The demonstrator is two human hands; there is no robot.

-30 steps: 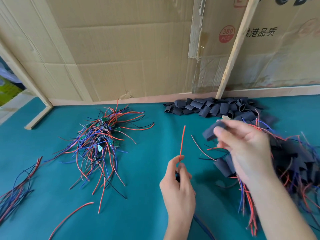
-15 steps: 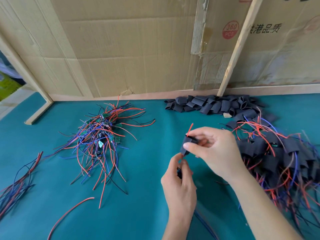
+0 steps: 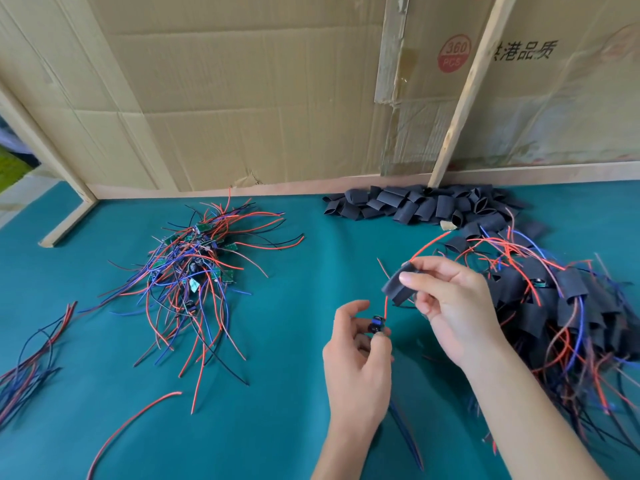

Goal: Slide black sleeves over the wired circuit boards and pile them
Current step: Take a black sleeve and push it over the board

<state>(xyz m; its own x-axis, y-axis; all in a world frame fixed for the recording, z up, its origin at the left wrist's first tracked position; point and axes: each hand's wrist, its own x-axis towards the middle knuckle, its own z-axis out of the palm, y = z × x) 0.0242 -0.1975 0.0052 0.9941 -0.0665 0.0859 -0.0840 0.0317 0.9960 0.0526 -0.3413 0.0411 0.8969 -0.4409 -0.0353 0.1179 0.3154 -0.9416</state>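
Now threading: black sleeve pinched in right hand, red wire already through it. Little board pinched in left hand, just below the sleeve. Next, probably: slide sleeve down over board, then drop onto the done pile at right.

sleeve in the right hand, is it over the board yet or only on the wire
Only on the wire: the sleeve rides the red wire above the bare board.

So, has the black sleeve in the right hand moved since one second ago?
Yes. The black sleeve moved left and nearer, away from the loose sleeve pile by the wall, and now sits on the red wire.
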